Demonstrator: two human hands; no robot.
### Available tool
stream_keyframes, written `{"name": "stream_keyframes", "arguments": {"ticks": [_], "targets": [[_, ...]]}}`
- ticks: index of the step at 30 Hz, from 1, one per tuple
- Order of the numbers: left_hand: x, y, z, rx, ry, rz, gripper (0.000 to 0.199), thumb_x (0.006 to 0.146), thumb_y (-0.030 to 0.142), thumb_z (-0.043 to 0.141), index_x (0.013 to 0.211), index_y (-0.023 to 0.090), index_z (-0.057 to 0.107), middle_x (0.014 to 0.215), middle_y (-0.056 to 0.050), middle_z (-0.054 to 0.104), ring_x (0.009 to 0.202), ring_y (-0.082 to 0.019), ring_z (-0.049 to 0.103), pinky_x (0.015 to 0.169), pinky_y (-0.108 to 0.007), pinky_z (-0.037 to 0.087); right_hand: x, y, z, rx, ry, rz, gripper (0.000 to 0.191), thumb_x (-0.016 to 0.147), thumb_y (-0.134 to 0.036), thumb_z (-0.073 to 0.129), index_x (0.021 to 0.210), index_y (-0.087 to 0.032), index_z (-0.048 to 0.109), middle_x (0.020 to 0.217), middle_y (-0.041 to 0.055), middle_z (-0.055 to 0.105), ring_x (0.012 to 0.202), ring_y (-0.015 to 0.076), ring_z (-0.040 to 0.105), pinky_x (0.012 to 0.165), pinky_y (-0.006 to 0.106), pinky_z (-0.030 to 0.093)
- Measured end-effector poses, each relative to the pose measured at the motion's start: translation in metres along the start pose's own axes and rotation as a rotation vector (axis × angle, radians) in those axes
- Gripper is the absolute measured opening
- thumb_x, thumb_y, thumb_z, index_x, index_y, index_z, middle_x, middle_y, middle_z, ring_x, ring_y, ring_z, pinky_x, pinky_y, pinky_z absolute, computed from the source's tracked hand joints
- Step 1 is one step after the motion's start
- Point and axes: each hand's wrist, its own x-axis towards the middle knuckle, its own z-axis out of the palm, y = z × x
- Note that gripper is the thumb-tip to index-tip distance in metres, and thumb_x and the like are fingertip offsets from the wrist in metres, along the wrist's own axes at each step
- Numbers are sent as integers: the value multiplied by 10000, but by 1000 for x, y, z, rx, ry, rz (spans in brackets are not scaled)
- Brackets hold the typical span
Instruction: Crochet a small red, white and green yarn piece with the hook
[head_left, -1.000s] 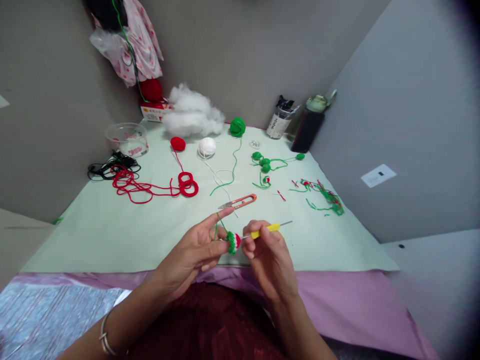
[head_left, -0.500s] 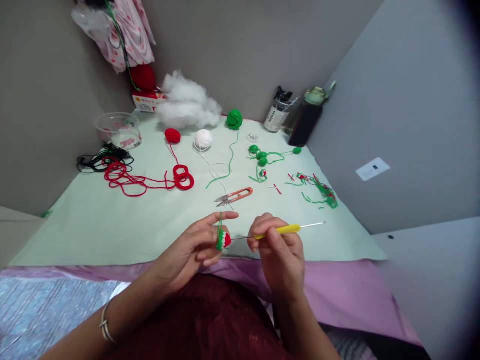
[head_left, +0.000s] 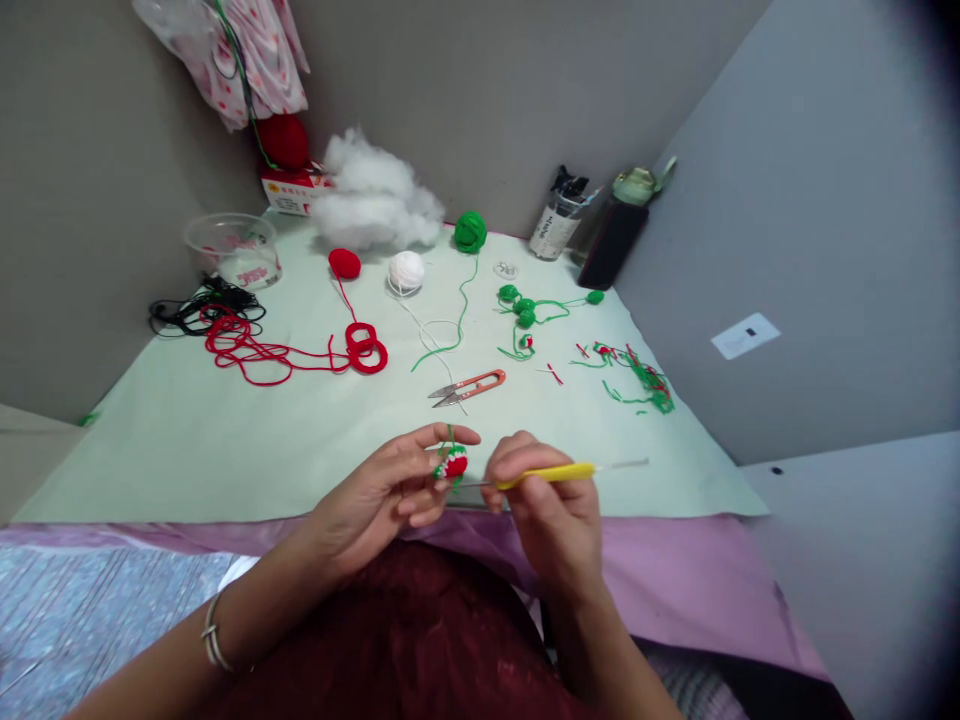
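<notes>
Pinched in the fingers of my left hand is a small crochet piece, red in the middle with white and green around it. Green yarn runs from it up over my outstretched index finger. My right hand grips the yellow handle of a crochet hook. One thin metal end points left to the lower edge of the crochet piece; whether its tip touches the stitches I cannot tell. The other end sticks out to the right. Beyond my hands, orange thread snips lie on the pale green mat.
Red, white and green yarn balls stand behind the snips, near white stuffing. Loose red cord and a clear tub are left. Green crocheted bits, yarn scraps and a bottle are right.
The crochet piece has turned so more of its red face shows, and it sits slightly higher. My right hand has shifted a little left, with the hook lower against the piece.
</notes>
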Motion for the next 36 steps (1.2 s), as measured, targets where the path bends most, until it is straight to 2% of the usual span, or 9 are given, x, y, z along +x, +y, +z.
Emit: {"name": "stream_keyframes", "arguments": {"ticks": [3, 6, 10, 14, 19, 22, 27, 32, 36], "targets": [[4, -7, 3, 7, 3, 22, 196, 841, 210, 766, 1023, 149, 726, 704, 30, 562, 482, -24, 258, 497, -185, 291, -3, 6, 8, -221, 5, -76, 205, 1023, -302, 640, 1123, -336, 816, 1015, 55, 739, 933, 201, 689, 869, 391, 581], [6, -12, 3, 14, 32, 43, 172, 845, 229, 787, 964, 163, 682, 701, 37, 578, 483, -30, 295, 513, -191, 328, -1, 6, 10, -321, 28, -87, 244, 1032, -258, 622, 1152, -355, 811, 1210, 62, 733, 1110, 215, 697, 970, 404, 569], [5, -13, 3, 77, 57, 88, 211, 859, 262, 781, 1013, 176, 665, 721, 32, 613, 486, -43, 323, 527, -205, 351, 5, 8, 10, -249, 45, -74, 221, 1031, -254, 625, 1101, -336, 818, 1127, 51, 789, 1088, 213, 712, 951, 394, 577], [4, -5, 1, 339, 63, 171, 198, 885, 320, 754, 1019, 186, 699, 797, 6, 634, 620, -108, 530, 652, -254, 457, 8, 13, 9, -127, 123, -44, 173, 1021, -303, 645, 1046, -297, 816, 1032, 52, 799, 1017, 216, 724, 871, 379, 593], [-1, 8, -2, 701, 304, 418, 172, 884, 355, 772, 894, 200, 699, 1042, -53, 650, 987, -229, 632, 865, -327, 512, 10, 8, 7, -189, 188, -89, 169, 1019, -298, 647, 1029, -298, 816, 1022, 50, 801, 991, 216, 721, 845, 375, 593], [-2, 7, 1, 621, 342, 474, 212, 862, 365, 815, 864, 202, 680, 1112, -50, 666, 990, -217, 650, 911, -333, 510, 11, 1, 8, -303, 163, -152, 200, 1026, -258, 633, 1057, -326, 819, 1035, 43, 806, 1017, 222, 721, 873, 391, 583], [7, 2, 18, 314, 183, 413, 213, 820, 283, 875, 919, 200, 706, 901, 0, 694, 902, -163, 645, 841, -271, 516, 12, -2, 14, -382, 92, -205, 267, 1024, -192, 625, 1142, -349, 808, 1111, 44, 791, 1048, 216, 713, 892, 386, 563], [15, 6, 30, 153, 167, 335, 155, 796, 211, 888, 869, 181, 755, 893, 5, 691, 870, -129, 628, 822, -240, 535, 16, 6, 16, -342, 240, -241, 252, 1018, -184, 635, 1103, -347, 807, 1033, 25, 779, 991, 200, 701, 875, 372, 551], [18, 5, 28, 183, 176, 318, 145, 790, 265, 901, 862, 186, 804, 914, -14, 723, 855, -140, 643, 777, -243, 544, 19, 9, 16, -302, 328, -235, 216, 1025, -209, 630, 1061, -334, 803, 929, 6, 755, 877, 173, 675, 795, 334, 537]]}}
